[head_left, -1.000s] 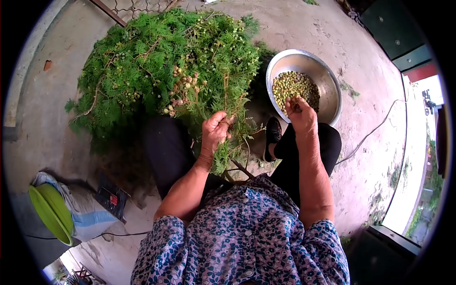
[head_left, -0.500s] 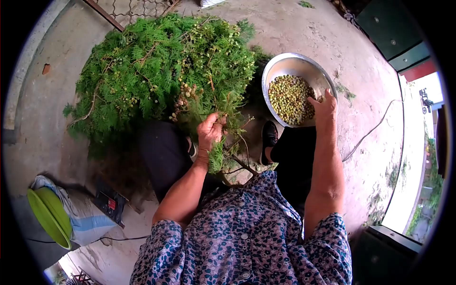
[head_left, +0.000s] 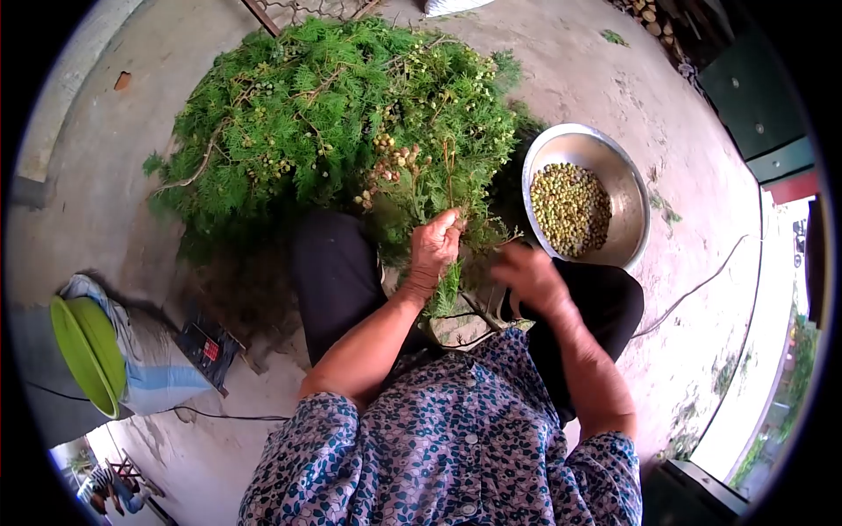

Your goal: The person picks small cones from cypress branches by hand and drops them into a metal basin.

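My left hand (head_left: pixel 436 250) is closed around a leafy evergreen branch (head_left: pixel 447 285), held low above my lap between my knees. Just right of it, my right hand (head_left: pixel 533 279) is smeared by motion; whether its fingers hold anything does not show. A large heap of cut evergreen branches (head_left: pixel 289 114) lies in front of me, dotted with small green cones. Browner cones (head_left: pixel 395 162) cluster near the heap's front side. To the right stands a wide metal basin (head_left: pixel 630 219), partly filled with small greenish-yellow cones (head_left: pixel 568 210).
At my left are a lime-green plastic basin (head_left: pixel 88 355) and a white and blue sack (head_left: pixel 167 373). A thin cable (head_left: pixel 697 302) crosses the floor at right. Stacked firewood (head_left: pixel 653 19) and a dark green cabinet (head_left: pixel 754 96) stand at the far right.
My right hand has left the metal basin and moved left, close to the branch in my left hand. My left hand keeps its hold. The view has shifted slightly.
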`<action>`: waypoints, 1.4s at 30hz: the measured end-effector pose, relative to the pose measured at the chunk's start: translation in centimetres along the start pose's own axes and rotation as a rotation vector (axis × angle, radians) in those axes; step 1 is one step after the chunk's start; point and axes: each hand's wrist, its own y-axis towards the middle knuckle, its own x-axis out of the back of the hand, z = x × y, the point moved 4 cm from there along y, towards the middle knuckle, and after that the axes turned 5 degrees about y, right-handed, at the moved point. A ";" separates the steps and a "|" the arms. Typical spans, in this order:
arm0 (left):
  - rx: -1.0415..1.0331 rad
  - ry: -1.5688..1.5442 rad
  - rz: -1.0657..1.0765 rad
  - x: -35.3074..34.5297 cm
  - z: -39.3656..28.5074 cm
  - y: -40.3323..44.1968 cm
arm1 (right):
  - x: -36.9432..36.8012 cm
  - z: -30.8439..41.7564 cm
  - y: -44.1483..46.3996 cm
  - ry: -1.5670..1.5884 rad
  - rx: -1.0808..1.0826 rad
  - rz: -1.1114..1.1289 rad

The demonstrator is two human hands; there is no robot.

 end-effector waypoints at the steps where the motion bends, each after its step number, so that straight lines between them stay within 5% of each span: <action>1: 0.068 -0.019 0.011 0.1 0.0 0.1 | -2.9 -0.7 -0.6 0.014 -0.013 0.024; 4: 0.066 0.020 0.056 0.7 -1.6 0.9 | -7.5 -3.0 -1.4 0.286 -0.169 0.146; 5: 0.088 0.064 0.086 1.2 -2.8 1.3 | -8.1 -2.8 -2.0 0.558 -0.394 0.149; 10: 0.163 -0.004 0.248 1.4 -3.9 3.4 | -8.0 -1.8 -1.2 0.657 -0.452 0.109; 14: -0.212 -0.096 0.176 1.6 -3.7 5.8 | -7.4 -0.9 0.4 0.726 -0.342 0.082; 20: 0.164 -0.320 0.009 8.3 -6.6 7.0 | -6.2 -0.5 2.1 0.842 -0.294 0.188; 24: 0.087 -0.191 0.055 7.4 -6.3 3.3 | -7.2 -2.8 2.5 0.915 -0.298 0.230; 25: 0.112 -0.160 -0.101 7.7 -6.2 2.1 | -8.2 -4.3 2.5 0.985 -0.355 0.217; 26: 0.330 -0.456 -0.183 7.8 -5.3 0.6 | -8.7 -5.0 2.5 1.056 -0.411 0.197; 28: -0.036 0.231 -0.357 8.4 -7.6 -1.0 | -9.1 -6.3 2.0 1.103 -0.473 0.190; 30: -0.264 0.487 -0.185 8.1 -11.2 -1.9 | -9.1 -6.5 1.7 1.066 -0.518 0.217; 32: -0.220 0.484 0.268 5.9 -10.3 -3.5 | -8.4 -5.4 1.6 0.894 -0.421 0.307; 34: 0.207 0.597 0.896 3.4 -8.6 -6.1 | -8.6 -5.5 2.0 0.783 -0.410 0.343; 38: 0.125 0.403 0.976 0.6 -5.1 -10.9 | -9.5 -5.3 2.0 0.708 -0.391 0.455; 41: 0.285 0.132 0.821 0.0 -6.8 -10.3 | -12.3 -8.2 2.9 0.459 -0.168 0.484; 42: 0.141 -0.009 0.667 -0.3 -7.7 -9.8 | -12.4 -7.8 3.1 0.337 -0.021 0.509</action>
